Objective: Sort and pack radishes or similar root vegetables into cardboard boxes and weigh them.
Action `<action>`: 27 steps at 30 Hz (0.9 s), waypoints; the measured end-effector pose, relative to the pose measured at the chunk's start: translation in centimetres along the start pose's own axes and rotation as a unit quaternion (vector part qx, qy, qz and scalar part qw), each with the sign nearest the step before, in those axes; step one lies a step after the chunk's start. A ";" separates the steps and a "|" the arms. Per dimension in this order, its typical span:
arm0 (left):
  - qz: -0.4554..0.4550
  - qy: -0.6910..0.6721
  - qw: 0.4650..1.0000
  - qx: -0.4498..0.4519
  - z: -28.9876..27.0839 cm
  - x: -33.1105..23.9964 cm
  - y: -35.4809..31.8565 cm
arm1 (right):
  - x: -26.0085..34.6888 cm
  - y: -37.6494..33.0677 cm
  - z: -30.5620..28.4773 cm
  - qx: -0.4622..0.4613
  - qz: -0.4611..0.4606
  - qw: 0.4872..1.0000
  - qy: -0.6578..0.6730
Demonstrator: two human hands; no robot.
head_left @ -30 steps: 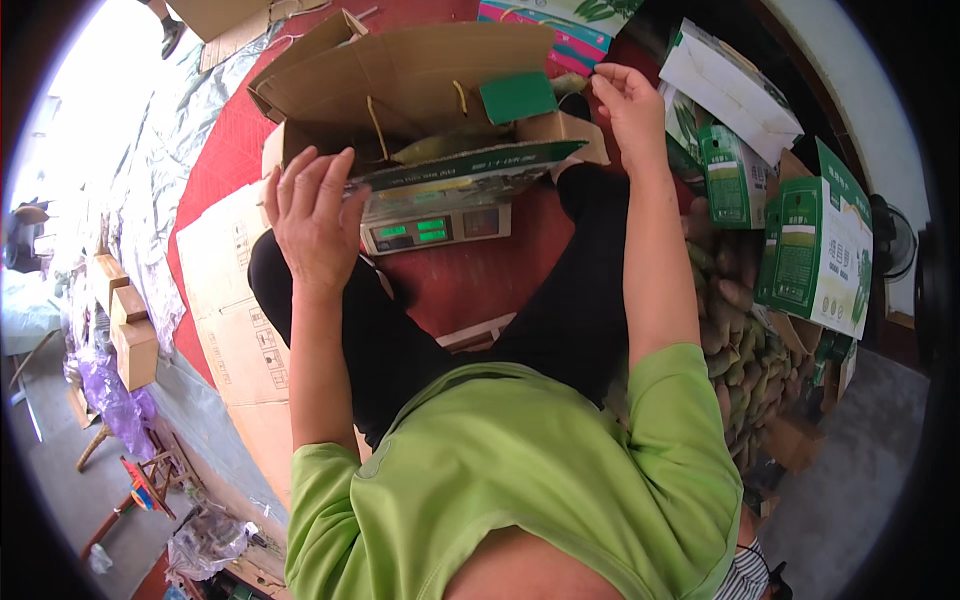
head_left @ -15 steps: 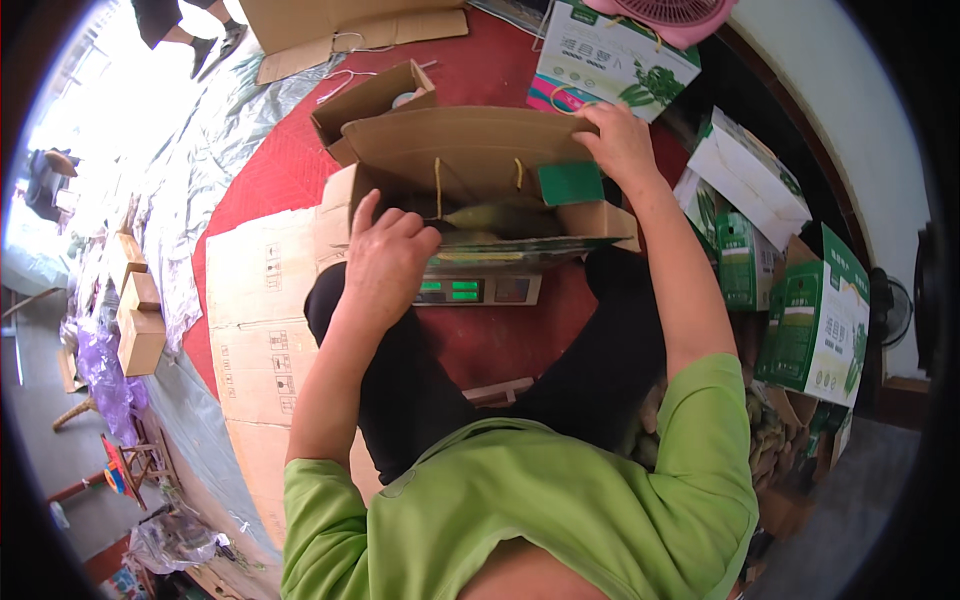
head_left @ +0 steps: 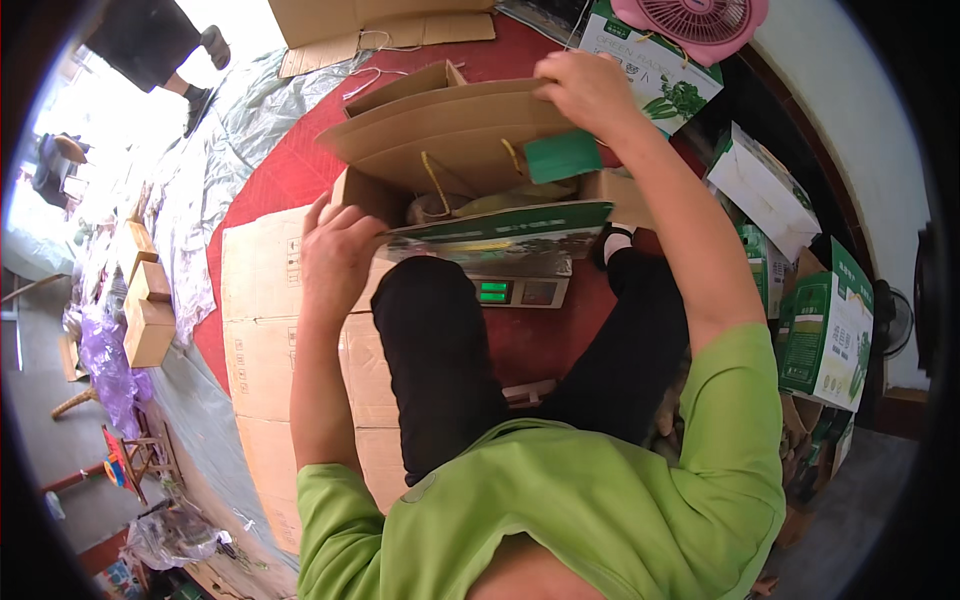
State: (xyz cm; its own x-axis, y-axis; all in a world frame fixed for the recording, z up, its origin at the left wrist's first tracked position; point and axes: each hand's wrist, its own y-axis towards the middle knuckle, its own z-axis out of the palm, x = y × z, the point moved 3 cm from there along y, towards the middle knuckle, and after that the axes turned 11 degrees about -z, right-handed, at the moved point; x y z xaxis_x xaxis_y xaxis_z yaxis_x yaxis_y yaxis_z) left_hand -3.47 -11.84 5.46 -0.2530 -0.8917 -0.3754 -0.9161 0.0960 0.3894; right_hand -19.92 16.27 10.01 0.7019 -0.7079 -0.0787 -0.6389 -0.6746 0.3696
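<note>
Seen from above, a person in a lime-green shirt [head_left: 560, 510] and black trousers [head_left: 440, 360] sits on a red floor mat [head_left: 270, 180] with an open cardboard box [head_left: 450, 140] in front of the knees. At the far left, small cardboard boxes [head_left: 145, 310] stand on grey plastic sheeting [head_left: 200, 210], with purple plastic [head_left: 105, 360] just beside them. Flattened cardboard sheets [head_left: 260, 340] lie along the left edge of the mat, under the person's left side. The left hand [head_left: 340, 262] is curled narrowly around the left end of a green printed flap [head_left: 500, 228] at the box's near left corner, fingers wrapped over its edge. The flap stretches across the near side of the box, and the tall brown flaps behind it stand raised. The box rests on a digital scale [head_left: 520, 290], whose green lit display shows just below the flap, between the knees. Inside the box, a cord handle [head_left: 435, 180] and some pale contents show, too hidden to name. The right hand [head_left: 585, 90] is closed on the top edge of the far brown flap near its right corner, just above a small green tab [head_left: 563, 155]. At the top right edge, a pink fan [head_left: 700, 22] lies near a green and white printed carton [head_left: 650, 75]. More such cartons [head_left: 825, 330] stand along the right side, well apart from the hands.
</note>
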 end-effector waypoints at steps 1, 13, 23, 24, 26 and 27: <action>-0.017 -0.005 1.000 -0.003 -0.7 0.8 -0.6 | 1.2 1.4 -0.1 0.013 -0.010 1.000 -0.003; -0.113 0.128 0.985 -0.027 -11.5 8.9 -11.7 | 18.5 11.1 4.3 0.011 -0.085 0.994 0.063; -0.264 0.284 0.918 0.088 -17.6 16.0 -27.3 | 37.3 8.8 12.0 0.129 -0.133 0.950 0.252; -0.299 0.312 0.892 0.133 -18.8 16.1 -29.0 | 39.8 7.9 12.2 0.110 -0.137 0.948 0.267; -0.330 0.337 0.862 0.187 -18.8 15.6 -31.4 | 43.5 5.5 13.8 0.122 -0.140 0.940 0.287; -0.335 0.342 0.856 0.196 -18.8 15.5 -32.6 | 44.6 4.1 14.0 0.140 -0.156 0.934 0.288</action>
State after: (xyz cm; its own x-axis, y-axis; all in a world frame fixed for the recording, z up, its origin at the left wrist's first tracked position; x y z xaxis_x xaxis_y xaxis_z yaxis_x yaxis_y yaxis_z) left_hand 28.29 -37.09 2.79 0.4894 -0.8417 0.2279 -0.8517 -0.5175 -0.0822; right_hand 4.31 -21.03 -4.98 0.8691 -0.2914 0.3996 -0.3752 -0.9149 0.1488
